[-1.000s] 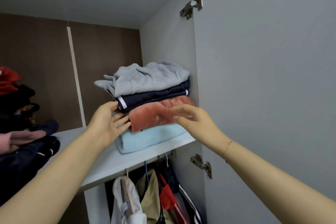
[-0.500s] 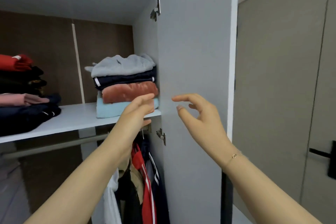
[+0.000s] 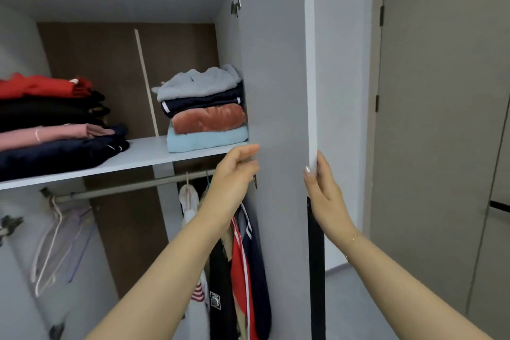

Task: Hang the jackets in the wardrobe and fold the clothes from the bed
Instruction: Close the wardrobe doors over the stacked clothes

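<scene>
The wardrobe stands open before me. Its grey right door (image 3: 276, 91) is swung out, edge toward me. My right hand (image 3: 323, 188) grips that edge, thumb on the near face and fingers behind it. My left hand (image 3: 234, 174) is loosely curled and empty beside the door's inner face, just under the shelf (image 3: 138, 157). On the shelf at the right sits a folded stack (image 3: 205, 116): grey, navy, rust, light blue. A second stack (image 3: 52, 124) of red, black, pink and navy lies at the left. Jackets (image 3: 237, 262) hang from the rail (image 3: 129, 186) below.
Several bare hangers (image 3: 55, 240) hang at the left end of the rail. A closed beige room door (image 3: 441, 132) with a dark handle (image 3: 499, 205) stands to the right. Grey floor (image 3: 345, 306) shows past the wardrobe door.
Both hands have left the folded stack on the shelf and I have stepped back. My right hand has gone to the wardrobe door's edge and taken hold of it; my left has dropped below the shelf.
</scene>
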Tool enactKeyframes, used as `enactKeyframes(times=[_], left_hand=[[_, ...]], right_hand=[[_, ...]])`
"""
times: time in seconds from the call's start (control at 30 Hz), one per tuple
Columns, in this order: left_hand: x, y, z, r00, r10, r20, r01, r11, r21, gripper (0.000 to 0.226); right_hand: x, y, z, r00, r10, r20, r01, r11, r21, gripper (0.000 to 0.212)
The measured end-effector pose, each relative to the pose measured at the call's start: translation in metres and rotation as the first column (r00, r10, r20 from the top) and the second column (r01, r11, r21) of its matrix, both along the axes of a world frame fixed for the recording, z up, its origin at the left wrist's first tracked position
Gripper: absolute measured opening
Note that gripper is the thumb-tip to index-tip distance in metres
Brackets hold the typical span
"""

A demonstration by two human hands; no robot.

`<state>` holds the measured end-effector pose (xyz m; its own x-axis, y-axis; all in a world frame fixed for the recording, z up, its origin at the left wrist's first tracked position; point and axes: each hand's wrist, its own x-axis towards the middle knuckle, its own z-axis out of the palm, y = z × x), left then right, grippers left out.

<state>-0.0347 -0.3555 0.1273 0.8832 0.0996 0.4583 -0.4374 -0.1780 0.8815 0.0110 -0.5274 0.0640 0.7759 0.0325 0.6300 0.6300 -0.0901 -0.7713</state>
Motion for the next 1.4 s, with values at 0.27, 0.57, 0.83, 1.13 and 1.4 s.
enactKeyframes(times=[0.27,0.57,0.83,1.13,1.4], left_hand=[[-0.006,0.061,-0.03,0.983,0.175,-0.057,-0.177,0.984,-0.03,0.032],[-0.032,0.129,-0.047,0.937,0.346,-0.04,-0.347,0.938,-0.012,0.032],[-0.121,0.215,-0.046,0.799,0.601,0.021,-0.599,0.79,0.131,0.042],[-0.229,0.327,-0.05,0.162,0.86,0.483,-0.986,0.156,0.053,0.041],[-0.226,0.401,-0.058,0.413,0.901,0.135,-0.91,0.414,0.02,0.067]], right_hand=[[0.005,0.066,-0.021,0.994,-0.066,0.087,0.05,0.983,0.176,0.047],[0.008,0.185,-0.021,0.975,-0.075,0.208,0.065,0.996,0.055,0.048],[0.016,0.292,-0.031,0.99,0.12,0.075,-0.059,0.836,-0.546,0.059],[-0.096,0.402,-0.016,0.67,0.521,0.529,-0.018,0.724,-0.69,0.053],[-0.126,0.456,-0.012,0.637,0.531,0.558,-0.001,0.725,-0.689,0.048]])
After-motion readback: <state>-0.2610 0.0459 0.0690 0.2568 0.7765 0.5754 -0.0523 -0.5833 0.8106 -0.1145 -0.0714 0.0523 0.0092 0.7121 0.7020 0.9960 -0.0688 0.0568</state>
